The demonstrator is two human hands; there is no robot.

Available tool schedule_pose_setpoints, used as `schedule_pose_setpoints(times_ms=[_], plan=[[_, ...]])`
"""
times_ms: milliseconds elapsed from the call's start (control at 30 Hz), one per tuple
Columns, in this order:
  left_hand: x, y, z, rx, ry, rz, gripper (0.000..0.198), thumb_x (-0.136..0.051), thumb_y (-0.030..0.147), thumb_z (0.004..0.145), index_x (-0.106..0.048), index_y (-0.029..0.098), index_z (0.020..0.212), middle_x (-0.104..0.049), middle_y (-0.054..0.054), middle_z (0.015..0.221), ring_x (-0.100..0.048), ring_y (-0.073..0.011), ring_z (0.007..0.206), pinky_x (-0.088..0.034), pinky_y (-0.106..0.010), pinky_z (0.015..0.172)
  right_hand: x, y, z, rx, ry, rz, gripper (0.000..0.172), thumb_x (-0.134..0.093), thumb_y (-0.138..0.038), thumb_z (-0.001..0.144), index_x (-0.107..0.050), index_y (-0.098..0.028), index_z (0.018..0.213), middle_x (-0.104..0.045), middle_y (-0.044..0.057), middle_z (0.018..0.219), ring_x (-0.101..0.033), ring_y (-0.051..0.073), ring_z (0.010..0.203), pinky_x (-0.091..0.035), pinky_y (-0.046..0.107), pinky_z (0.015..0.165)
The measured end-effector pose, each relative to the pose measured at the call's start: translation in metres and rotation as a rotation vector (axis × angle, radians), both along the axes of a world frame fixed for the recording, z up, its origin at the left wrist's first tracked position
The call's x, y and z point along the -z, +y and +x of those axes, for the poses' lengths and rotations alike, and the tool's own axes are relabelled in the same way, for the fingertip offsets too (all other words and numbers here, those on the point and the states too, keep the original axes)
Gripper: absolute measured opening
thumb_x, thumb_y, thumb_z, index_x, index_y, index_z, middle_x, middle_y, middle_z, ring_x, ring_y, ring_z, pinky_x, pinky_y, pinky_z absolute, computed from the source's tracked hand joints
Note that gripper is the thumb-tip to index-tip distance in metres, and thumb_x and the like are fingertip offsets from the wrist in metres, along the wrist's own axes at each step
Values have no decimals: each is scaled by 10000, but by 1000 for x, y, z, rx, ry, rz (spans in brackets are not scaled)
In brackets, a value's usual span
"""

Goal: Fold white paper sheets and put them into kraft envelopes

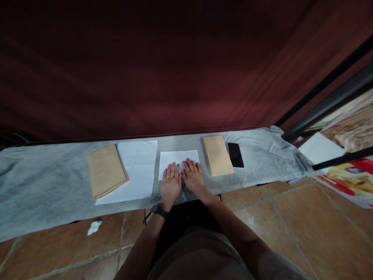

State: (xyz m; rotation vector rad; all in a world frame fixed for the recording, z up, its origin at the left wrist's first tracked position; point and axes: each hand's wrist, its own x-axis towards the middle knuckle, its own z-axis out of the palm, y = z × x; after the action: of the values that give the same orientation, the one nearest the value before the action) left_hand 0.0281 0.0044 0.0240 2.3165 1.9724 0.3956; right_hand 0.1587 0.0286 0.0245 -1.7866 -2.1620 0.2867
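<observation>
Both my hands lie flat, side by side, on a folded-looking white sheet of paper (169,156) in front of me. My left hand (171,181) has its fingers stretched out over the sheet's near middle; a dark watch is on that wrist. My right hand (192,175) rests on the sheet's right part, fingers extended, thumb close to the left hand. To the right of the sheet sits a stack of brown envelopes (218,154). On the left, a few more brown envelopes (106,169) overlap larger white paper (141,167) with a crease across it.
A smartphone (235,154) lies against the right envelope stack. Grey cloth (262,155) covers the narrow bench, with a dark red curtain (163,77) behind it. Dark metal bars (329,105) and a colourful printed package (349,179) are at the right. A crumpled tissue (94,227) lies on the tiled floor.
</observation>
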Motion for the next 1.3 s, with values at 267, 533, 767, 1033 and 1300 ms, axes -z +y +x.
schedule_pose_setpoints(times_ms=[267, 533, 767, 1033, 1300], plan=[[1, -1, 0, 21, 46, 6, 589, -339, 218, 985, -371, 44, 1547, -377, -157, 1618, -214, -271, 1556, -237, -478, 1265, -6, 35, -27, -94, 7, -17, 477, -347, -334, 1076, -483, -166, 1501, -416, 82, 1609, -378, 230, 1485, -226, 439, 1243], [-1, -1, 2, 10, 28, 21, 583, -312, 236, 1006, -347, 85, 1568, -380, -131, 1619, -227, -270, 1552, -231, -485, 1266, 2, 56, -27, -33, -11, 17, 506, -335, -343, 1081, -431, -148, 1538, -395, 96, 1615, -343, 233, 1504, -212, 442, 1245], [-1, -1, 3, -10, 4, 2, 559, -320, 303, 1028, -408, 104, 1543, -345, -120, 1636, -214, -273, 1556, -225, -484, 1269, 6, 64, -17, 4, -71, 37, 535, -358, -360, 1078, -396, -125, 1557, -305, 155, 1645, -293, 274, 1530, -193, 480, 1246], [1, 0, 4, -32, -20, 7, 561, -335, 313, 1025, -383, 160, 1562, -343, -92, 1641, -227, -249, 1555, -234, -480, 1266, 13, 53, -6, 83, -70, 95, 576, -342, -365, 1076, -350, -64, 1567, -296, 214, 1634, -307, 303, 1522, -241, 515, 1222], [3, 1, 4, -27, -6, 14, 567, -341, 310, 1018, -390, 142, 1557, -355, -110, 1635, -239, -264, 1552, -229, -490, 1262, 20, 30, 6, 132, -62, 146, 585, -345, -351, 1061, -372, -29, 1548, -329, 242, 1613, -340, 317, 1502, -287, 528, 1198]])
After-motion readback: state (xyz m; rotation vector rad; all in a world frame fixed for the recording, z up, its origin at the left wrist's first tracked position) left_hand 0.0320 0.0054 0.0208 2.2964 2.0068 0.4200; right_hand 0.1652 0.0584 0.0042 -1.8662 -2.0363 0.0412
